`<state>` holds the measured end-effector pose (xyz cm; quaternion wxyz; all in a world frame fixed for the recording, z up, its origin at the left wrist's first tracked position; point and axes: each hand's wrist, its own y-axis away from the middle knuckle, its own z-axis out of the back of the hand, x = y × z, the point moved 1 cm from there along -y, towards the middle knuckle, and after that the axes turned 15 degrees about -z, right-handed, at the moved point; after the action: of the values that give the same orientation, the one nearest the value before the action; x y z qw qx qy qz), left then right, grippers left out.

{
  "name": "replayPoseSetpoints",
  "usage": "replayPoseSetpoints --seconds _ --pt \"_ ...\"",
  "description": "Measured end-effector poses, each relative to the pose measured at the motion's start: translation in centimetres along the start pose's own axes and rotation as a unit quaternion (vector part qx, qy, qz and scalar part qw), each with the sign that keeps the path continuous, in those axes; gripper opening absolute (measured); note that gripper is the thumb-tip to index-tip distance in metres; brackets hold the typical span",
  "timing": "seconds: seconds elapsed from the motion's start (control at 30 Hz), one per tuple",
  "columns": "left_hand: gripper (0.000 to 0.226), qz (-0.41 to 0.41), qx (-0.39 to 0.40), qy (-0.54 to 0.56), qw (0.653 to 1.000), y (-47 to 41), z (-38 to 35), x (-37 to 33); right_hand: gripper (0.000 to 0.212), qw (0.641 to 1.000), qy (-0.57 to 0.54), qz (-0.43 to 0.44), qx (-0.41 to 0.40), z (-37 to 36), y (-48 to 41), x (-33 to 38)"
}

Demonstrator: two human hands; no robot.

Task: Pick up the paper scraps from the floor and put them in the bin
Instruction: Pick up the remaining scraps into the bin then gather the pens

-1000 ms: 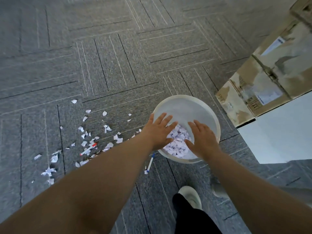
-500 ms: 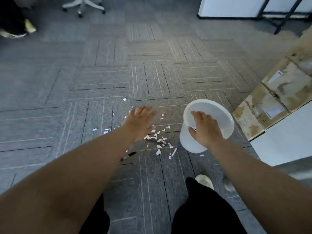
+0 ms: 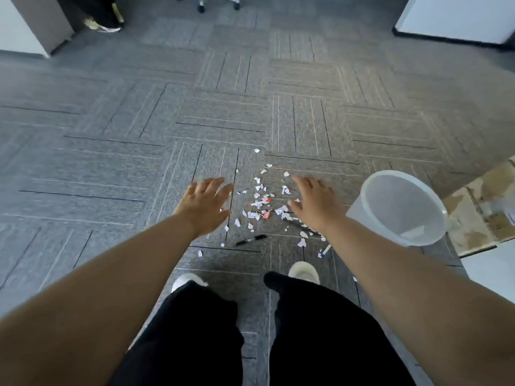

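Several small white paper scraps lie scattered on the grey carpet between my two hands. My left hand hovers to their left, fingers spread and holding nothing. My right hand hovers over their right side, also spread and holding nothing. A translucent white bin stands on the floor to the right of my right hand, apart from it. A little paper shows at its bottom.
A black pen, a red-tipped pen, a pink eraser and a blue-tipped pen lie among the scraps. A cardboard box sits right of the bin. My feet stand just behind the scraps. A chair base is far off.
Both hands have left the bin. The right hand let go of its rim and moved left over the scraps; the left hand swung left. The view has tilted up and back.
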<state>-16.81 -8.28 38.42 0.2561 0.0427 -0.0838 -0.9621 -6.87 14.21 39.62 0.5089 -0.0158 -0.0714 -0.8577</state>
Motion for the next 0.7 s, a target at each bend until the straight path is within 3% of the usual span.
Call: replayPoseSetpoints --seconds 0.37,0.7 --pt "0.062 0.057 0.032 0.107 0.992 -9.4 -16.0 5.2 0.059 0.992 0.031 0.027 0.123 -16.6 -12.0 -0.4" --pt "0.061 0.172 0.157 0.129 0.964 -5.8 -30.2 11.5 0.058 0.970 0.003 0.095 0.223 -31.9 -13.8 5.7"
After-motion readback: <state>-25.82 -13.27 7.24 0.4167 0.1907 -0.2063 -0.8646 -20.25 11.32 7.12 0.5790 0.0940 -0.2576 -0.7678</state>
